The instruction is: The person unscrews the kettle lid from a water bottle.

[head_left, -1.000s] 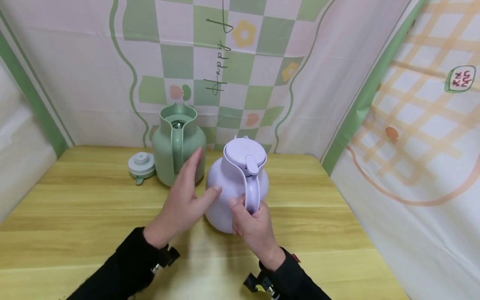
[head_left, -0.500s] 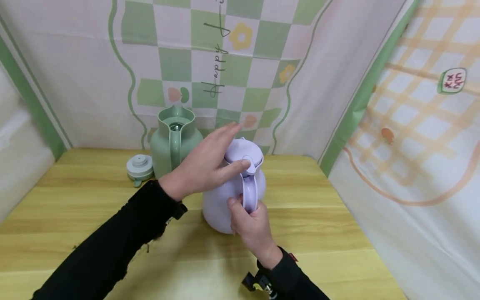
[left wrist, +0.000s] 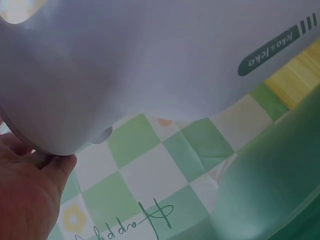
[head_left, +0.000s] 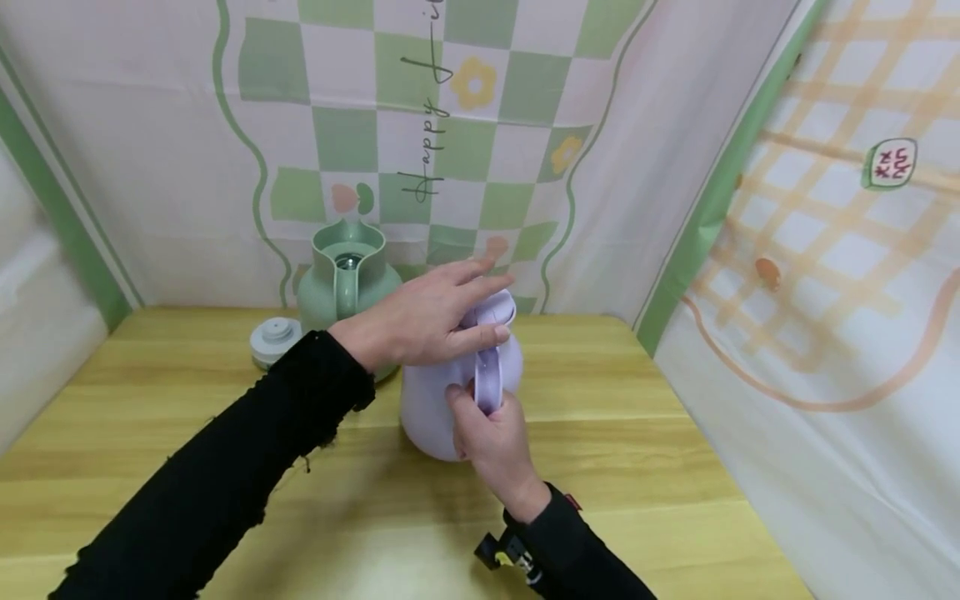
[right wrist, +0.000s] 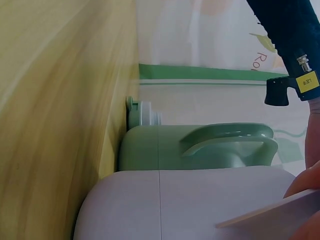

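Note:
A lavender vacuum jug [head_left: 431, 417] stands on the wooden table in front of me. My right hand [head_left: 497, 454] grips its handle [head_left: 489, 379], with the thumb on the near side. Over the top, my left hand [head_left: 416, 317] grasps the jug's lid [head_left: 497, 308], thumb on the near edge and fingers across the far side, hiding part of it. In the left wrist view, fingertips [left wrist: 67, 162] curl at the rim of the lavender jug [left wrist: 150, 60]. Close behind on the left is a green jug [head_left: 322, 292] with its mouth uncovered, partly covered by my left forearm.
A loose pale grey-green lid [head_left: 273, 337] lies left of the green jug, near the back of the table [head_left: 600, 442]. Behind the table hangs a checked cloth [head_left: 408, 125], and a plaid-printed cloth [head_left: 832, 275] hangs at the right.
My left hand has moved right and up from beside the lavender jug onto its lid, its forearm now crossing before the green jug. The right hand stays on the handle.

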Motion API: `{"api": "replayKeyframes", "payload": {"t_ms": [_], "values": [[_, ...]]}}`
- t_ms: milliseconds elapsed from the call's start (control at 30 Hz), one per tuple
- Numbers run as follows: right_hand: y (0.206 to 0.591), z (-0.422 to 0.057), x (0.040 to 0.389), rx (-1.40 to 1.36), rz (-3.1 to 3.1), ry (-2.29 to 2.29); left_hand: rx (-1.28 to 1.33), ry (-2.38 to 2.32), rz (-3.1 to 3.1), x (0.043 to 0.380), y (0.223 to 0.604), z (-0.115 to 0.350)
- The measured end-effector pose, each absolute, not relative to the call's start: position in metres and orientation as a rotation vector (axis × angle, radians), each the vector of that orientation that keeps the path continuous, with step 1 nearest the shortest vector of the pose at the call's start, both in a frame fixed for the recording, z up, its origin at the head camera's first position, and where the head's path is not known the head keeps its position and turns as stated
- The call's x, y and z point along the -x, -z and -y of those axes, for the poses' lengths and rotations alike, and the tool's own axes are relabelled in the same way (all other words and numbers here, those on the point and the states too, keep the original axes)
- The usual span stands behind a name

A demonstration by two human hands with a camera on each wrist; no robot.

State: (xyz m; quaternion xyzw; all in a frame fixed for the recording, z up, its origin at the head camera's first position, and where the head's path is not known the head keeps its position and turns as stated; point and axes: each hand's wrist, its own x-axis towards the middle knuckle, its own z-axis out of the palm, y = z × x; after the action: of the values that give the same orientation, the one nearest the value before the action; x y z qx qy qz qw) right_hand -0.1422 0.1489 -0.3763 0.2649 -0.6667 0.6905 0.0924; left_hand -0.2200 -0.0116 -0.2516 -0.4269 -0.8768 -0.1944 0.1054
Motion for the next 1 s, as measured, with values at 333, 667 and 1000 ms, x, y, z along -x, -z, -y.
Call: {"api": "replayKeyframes", "payload": {"t_ms": [333,667,1000], "values": [[0.378,-0.142,0.149,-0.739,1.963,-2.066,1.309,0.461,2.646,0.233,0.252,0.012],[0.378,-0.141,0.151,-0.763,1.945,-2.046,1.289,0.414,2.632,0.233,0.251,0.012],[0.38,-0.141,0.151,-0.713,1.959,-2.036,1.287,0.425,2.605,0.234,0.254,0.011]]}}
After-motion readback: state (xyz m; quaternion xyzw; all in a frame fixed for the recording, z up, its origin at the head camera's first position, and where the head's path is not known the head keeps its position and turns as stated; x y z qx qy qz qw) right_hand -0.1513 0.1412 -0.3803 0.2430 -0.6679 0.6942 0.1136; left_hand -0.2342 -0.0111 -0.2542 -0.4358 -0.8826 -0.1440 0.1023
